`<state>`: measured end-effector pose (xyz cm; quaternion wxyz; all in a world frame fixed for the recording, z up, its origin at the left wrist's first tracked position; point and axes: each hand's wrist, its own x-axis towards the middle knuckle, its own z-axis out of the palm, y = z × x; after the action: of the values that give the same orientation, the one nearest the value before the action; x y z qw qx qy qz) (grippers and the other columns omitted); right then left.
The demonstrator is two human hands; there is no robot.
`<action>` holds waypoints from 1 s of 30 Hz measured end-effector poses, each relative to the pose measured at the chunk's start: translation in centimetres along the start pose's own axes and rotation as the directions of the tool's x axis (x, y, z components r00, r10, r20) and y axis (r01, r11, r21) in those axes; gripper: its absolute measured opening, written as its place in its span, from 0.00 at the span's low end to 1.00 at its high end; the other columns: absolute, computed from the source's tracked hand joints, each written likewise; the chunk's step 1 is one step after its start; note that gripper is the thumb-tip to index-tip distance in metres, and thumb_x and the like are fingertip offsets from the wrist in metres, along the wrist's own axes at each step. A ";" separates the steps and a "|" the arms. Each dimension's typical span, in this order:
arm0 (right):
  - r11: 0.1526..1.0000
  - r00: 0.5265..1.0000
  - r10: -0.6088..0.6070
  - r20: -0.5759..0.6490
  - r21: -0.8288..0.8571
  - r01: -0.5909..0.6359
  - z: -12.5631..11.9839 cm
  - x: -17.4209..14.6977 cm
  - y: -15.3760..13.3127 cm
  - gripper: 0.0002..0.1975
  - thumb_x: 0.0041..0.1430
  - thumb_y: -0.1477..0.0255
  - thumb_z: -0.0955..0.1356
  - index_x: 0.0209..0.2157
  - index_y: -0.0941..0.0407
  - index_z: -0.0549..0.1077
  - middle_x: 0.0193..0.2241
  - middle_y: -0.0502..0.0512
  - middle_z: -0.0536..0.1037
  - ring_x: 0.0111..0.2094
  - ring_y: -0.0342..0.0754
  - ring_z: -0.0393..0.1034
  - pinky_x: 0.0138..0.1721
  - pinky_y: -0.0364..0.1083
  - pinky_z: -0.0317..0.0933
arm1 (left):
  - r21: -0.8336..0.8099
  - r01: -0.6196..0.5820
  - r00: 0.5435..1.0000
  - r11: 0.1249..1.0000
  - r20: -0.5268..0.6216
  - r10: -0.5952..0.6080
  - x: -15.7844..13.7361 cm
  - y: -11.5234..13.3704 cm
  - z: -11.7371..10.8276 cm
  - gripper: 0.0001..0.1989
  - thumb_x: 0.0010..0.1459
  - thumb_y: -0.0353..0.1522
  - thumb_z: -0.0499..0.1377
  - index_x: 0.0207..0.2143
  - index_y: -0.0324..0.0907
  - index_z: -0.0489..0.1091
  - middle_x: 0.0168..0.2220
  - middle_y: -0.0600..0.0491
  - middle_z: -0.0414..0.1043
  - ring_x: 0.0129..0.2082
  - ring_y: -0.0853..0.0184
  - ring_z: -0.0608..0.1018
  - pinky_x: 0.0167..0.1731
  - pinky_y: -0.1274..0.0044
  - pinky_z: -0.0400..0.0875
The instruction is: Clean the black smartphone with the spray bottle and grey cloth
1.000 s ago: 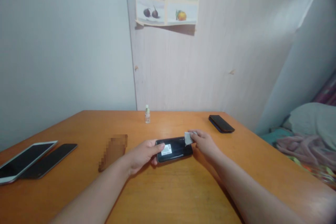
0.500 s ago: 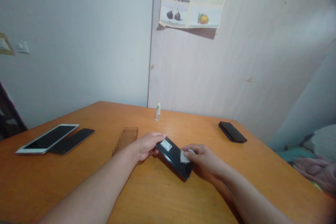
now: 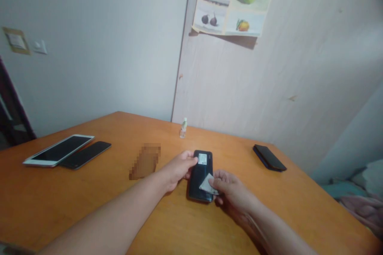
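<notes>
A dark, glossy smartphone (image 3: 194,185) with a white label (image 3: 202,159) near its top end is over the middle of the wooden table, its back facing up. My left hand (image 3: 182,167) grips its upper left edge, thumb on top and fingers underneath. Pinched between the thumb and fingers of my right hand (image 3: 227,187) is a folded white wipe (image 3: 207,184), which overlaps the lower right part of the phone's back. Some of the right fingers are hidden behind the phone's edge and the wipe.
A white tablet (image 3: 30,162) and a black phone (image 3: 86,155) lie at the left. A small clear bottle (image 3: 183,129) stands toward the back. At the right is a dark phone or case (image 3: 269,158). A pixelated patch covers something left of my hands. The wall borders the table (image 3: 167,231).
The phone has turned from a slant to nearly straight ahead of me. My right hand and the wipe have shifted slightly down. The camera view has tilted a little.
</notes>
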<state>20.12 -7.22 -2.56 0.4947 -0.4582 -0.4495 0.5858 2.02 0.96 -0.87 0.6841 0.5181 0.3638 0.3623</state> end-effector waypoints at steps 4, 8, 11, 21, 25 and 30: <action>0.989 0.994 0.076 0.076 -0.135 -0.065 -0.1 -0.2 -0.2 0.19 0.51 0.57 0.74 0.31 0.58 0.69 0.23 0.53 0.76 0.19 0.40 0.66 0.17 0.37 0.53 | 0.011 -0.026 0.998 1.000 0.052 0.025 -0.4 -0.2 0.5 0.20 0.55 0.32 0.59 0.51 0.44 0.69 0.38 0.52 0.76 0.32 0.68 0.75 0.31 0.79 0.65; 0.954 0.995 0.102 0.013 -0.286 -0.094 -1.0 -0.1 -0.9 0.21 0.51 0.54 0.73 0.32 0.58 0.69 0.22 0.51 0.76 0.16 0.39 0.65 0.15 0.37 0.49 | 0.049 -0.083 0.993 0.995 0.092 0.079 -0.3 -0.2 0.4 0.18 0.54 0.31 0.58 0.48 0.41 0.73 0.37 0.52 0.78 0.32 0.68 0.75 0.33 0.79 0.65; 0.944 0.996 0.026 -0.088 -0.326 -0.053 -1.6 0.2 -1.7 0.20 0.52 0.54 0.72 0.31 0.57 0.69 0.20 0.49 0.75 0.15 0.38 0.63 0.16 0.37 0.46 | 0.137 -0.114 0.984 0.984 0.151 0.093 -0.1 -0.6 0.3 0.17 0.55 0.29 0.55 0.46 0.41 0.75 0.36 0.53 0.78 0.30 0.69 0.74 0.32 0.79 0.64; 0.964 0.984 -0.091 -0.154 -0.263 0.048 -1.7 0.6 -1.7 0.18 0.54 0.56 0.71 0.29 0.56 0.69 0.15 0.47 0.69 0.17 0.40 0.60 0.18 0.39 0.47 | 0.653 -0.438 0.899 0.618 0.325 0.293 0.6 -1.4 0.2 0.11 0.56 0.32 0.55 0.35 0.41 0.78 0.33 0.52 0.78 0.34 0.64 0.76 0.33 0.77 0.63; 0.967 0.978 -0.109 -0.176 -0.245 0.063 -2.0 0.9 -1.3 0.16 0.56 0.57 0.71 0.28 0.57 0.71 0.17 0.48 0.70 0.18 0.38 0.59 0.20 0.39 0.49 | 0.747 -0.502 0.861 0.436 0.386 0.331 0.3 -1.0 0.4 0.10 0.57 0.31 0.56 0.37 0.44 0.77 0.37 0.51 0.79 0.38 0.62 0.76 0.36 0.76 0.64; 0.983 0.971 -0.081 -0.225 -0.179 0.041 -1.9 0.9 -1.6 0.09 0.54 0.66 0.70 0.32 0.58 0.73 0.24 0.52 0.74 0.22 0.40 0.64 0.20 0.39 0.50 | 0.770 -0.511 0.852 0.381 0.397 0.340 0.3 -1.1 0.4 0.10 0.57 0.30 0.56 0.37 0.44 0.77 0.36 0.51 0.78 0.38 0.63 0.76 0.36 0.76 0.64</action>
<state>22.18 -6.05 -1.42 0.5199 -0.5506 -0.4520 0.4714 2.64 0.86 -1.87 0.2484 0.8906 0.2865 0.2510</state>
